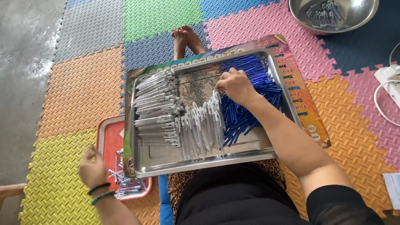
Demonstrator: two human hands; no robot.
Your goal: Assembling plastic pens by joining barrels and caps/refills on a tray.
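Observation:
A steel tray [216, 160] rests on my lap. It holds rows of white pen barrels [160, 104], a pile of blue pen refills [246, 96] and a patch of tiny metal springs [193, 87]. My right hand [235, 85] lies on the tray's middle, fingers curled at the edge of the blue refills, next to the springs; what it pinches is hidden. My left hand [92, 166] is blurred and hovers over a red tray [109, 137] with assembled pens [129, 183] at my left, fingers bent.
A printed cardboard sheet [302, 96] lies under the steel tray. A steel bowl [333, 16] with several pens stands at the far right. A white power strip [389, 79] with cable lies at the right. Coloured foam mats [83, 87] cover the floor; my bare feet [187, 39] are ahead.

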